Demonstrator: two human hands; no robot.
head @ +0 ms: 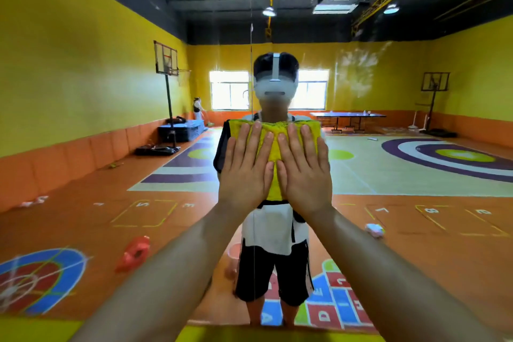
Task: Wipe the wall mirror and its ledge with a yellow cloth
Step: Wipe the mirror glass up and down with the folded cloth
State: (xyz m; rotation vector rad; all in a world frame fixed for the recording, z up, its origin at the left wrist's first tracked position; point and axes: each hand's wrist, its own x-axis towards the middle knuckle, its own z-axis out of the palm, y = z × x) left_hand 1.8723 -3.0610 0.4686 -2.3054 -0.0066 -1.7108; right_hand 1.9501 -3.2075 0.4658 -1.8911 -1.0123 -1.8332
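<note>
Nearest, two bare forearms reach up from the lower corners and converge at mid-frame. The left hand (245, 172) and the right hand (304, 172) lie side by side, palms forward and fingers straight and slightly spread. Neither hand grips anything; both press flat on the yellow cloth (274, 141). Their inner edges almost meet over the cloth's middle. The cloth is spread against the glass of the wall mirror (111, 119) at about chest height of the reflected figure. Its upper edge shows above the fingertips and a narrow strip shows between the two hands. Low in view, a yellow ledge (249, 334) runs along the mirror's bottom edge, partly covered by the forearms. A thin vertical seam (252, 36) crosses the glass just left of centre. In the reflection stands a person in a white top and black shorts, wearing a white headset (274, 83). Behind them is an orange floor painted with targets and hopscotch squares. Farther back are a basketball hoop (166, 58) by the yellow left wall and two bright windows (229, 90).
</note>
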